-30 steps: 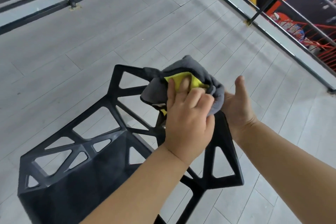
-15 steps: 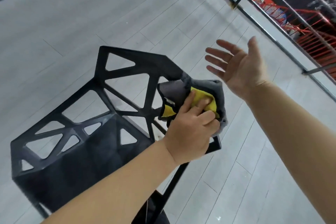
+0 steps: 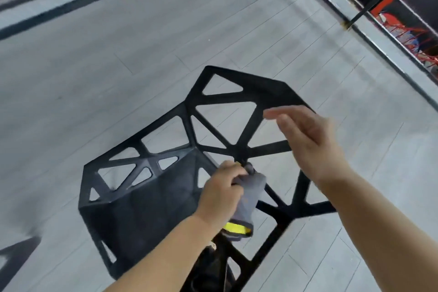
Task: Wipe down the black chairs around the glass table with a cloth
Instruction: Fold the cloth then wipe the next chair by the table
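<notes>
Grey cloth [image 3: 251, 193], bunched into long roll, hangs near-vertical, yellow-lined end pointing down toward floor [image 3: 94, 83]. Left hand [image 3: 220, 189] grips upper end; roll trails below and right of fist, against black chair [image 3: 142, 208] backrest struts. Right hand [image 3: 308, 142], blurred, flat-fingered, empty, hovers over backrest.

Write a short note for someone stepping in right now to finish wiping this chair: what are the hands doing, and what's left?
Left hand: grips the grey-and-yellow cloth, low at the black chair lattice, where back meets seat.
Right hand: open, holds nothing, hovers in front of the back's right side.
Done: wiping looks under way; how much is already clean cannot be told.
Left: likely the rest of this chair. The glass table and any other chairs are out of view.
</notes>
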